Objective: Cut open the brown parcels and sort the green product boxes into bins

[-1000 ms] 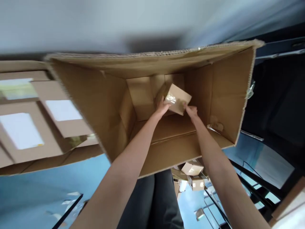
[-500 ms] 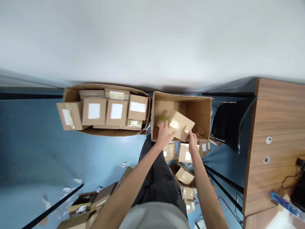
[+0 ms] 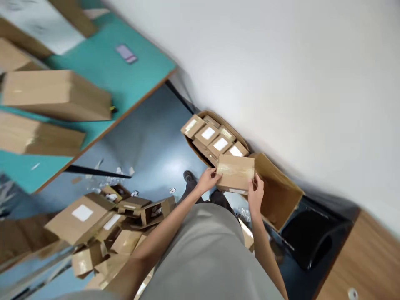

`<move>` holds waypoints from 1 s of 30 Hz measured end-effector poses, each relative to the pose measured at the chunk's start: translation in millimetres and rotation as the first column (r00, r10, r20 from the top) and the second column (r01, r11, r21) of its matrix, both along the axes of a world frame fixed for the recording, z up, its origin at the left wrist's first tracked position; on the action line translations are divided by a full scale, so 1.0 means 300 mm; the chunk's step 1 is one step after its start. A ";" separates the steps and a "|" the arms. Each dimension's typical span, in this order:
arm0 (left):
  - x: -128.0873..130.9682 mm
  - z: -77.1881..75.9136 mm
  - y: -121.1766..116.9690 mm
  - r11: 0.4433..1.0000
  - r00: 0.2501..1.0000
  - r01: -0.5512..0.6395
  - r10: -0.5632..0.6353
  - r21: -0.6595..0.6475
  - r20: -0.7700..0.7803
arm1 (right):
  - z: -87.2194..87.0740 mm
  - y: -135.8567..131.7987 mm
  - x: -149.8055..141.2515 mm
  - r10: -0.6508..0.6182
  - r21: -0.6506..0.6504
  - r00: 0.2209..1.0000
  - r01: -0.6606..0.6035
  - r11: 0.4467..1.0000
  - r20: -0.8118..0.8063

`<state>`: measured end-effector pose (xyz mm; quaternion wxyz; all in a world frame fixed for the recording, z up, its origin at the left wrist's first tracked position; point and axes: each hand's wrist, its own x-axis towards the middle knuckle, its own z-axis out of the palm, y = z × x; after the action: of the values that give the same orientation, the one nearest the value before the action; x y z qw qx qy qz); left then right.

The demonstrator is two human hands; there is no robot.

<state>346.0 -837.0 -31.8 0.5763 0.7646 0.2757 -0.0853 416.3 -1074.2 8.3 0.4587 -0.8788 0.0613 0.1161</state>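
A small taped cardboard box (image 3: 236, 170) is held up in front of me between both hands. My left hand (image 3: 208, 181) grips its left end, and my right hand (image 3: 256, 192) has hold of its lower right corner. Clear tape runs across the box, and a strip of white label shows on its lower side. Behind it on the right stands a large open carton (image 3: 279, 189); the part of its inside that shows holds nothing. Up and to the left, another large carton (image 3: 200, 155) is filled with small boxes bearing white labels (image 3: 208, 133).
To the left is a green table (image 3: 93, 79) with long cardboard boxes (image 3: 37, 89) and a phone-like object (image 3: 126, 54). Many loose boxes (image 3: 125, 241) are heaped on the floor at lower left. A black chair (image 3: 308, 237) and a wooden table (image 3: 359, 254) stand at right.
The small box has been lifted out of the right-hand carton, still in both hands. My view has swung left, bringing the green table into sight.
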 end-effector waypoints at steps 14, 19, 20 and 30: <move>-0.510 0.204 0.936 0.876 0.877 -0.479 0.473 0.063 0.085 | 0.132 1.210 -0.078 0.576 -0.071 0.796 -0.574 0.816 0.187; -0.547 0.284 1.168 0.803 0.805 -0.589 0.573 0.093 0.151 | 0.263 1.598 -0.035 0.685 -0.178 0.647 -0.671 0.720 0.334; -0.533 0.296 1.210 0.802 0.805 -0.590 0.574 0.094 0.150 | 0.292 1.674 -0.004 0.714 -0.231 0.608 -0.683 0.693 0.347; -0.209 0.286 1.596 0.856 0.853 -0.517 0.512 0.024 0.097 | 0.406 2.528 0.266 0.908 -0.617 0.243 -0.670 0.411 0.341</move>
<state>283.3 -358.2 53.9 0.5707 0.6800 0.4465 0.1122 496.0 -315.9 130.2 0.1597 -0.8268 -0.5391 0.0162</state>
